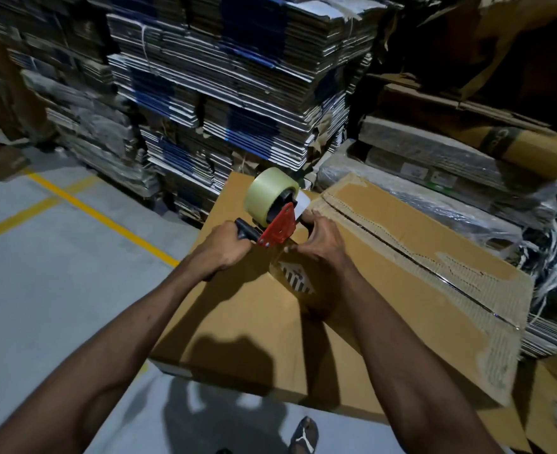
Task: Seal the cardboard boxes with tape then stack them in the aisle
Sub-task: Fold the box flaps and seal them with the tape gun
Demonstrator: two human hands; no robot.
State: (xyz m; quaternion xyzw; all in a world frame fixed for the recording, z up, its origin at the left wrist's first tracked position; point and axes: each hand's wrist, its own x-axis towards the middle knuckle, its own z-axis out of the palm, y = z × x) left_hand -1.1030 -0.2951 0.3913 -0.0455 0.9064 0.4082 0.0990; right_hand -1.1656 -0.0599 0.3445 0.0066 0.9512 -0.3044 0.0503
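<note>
A big cardboard box [247, 326] sits on the grey floor [41, 306], right in front of the person. The left hand [226, 249] curls tight around the black handle of a red tape gun [275, 229], close to the box's far left corner. The roll of clear tape [267, 196] stands up on top of the gun. The right hand [318, 239] is just beside the gun, with its fingers bent over the front end; it looks like it may be pinching the loose tape there, but that part is hidden, so it is hard to be sure. A little printed mark with black stripes [295, 280] shows on the box, just under the right hand. On the right side of the box top, the two flaps meet along a long dark seam [418, 257], and the brown paper around it is torn and rough. Yellow lines [100, 216] run across the floor on the left. Behind the box are tall piles of flat cardboard sheets [224, 93], some with blue edges. More flat bundles in shiny plastic wrap [434, 198] lie to the right. A sandal [304, 434] shows near the bottom edge, just by the near side of the box.
</note>
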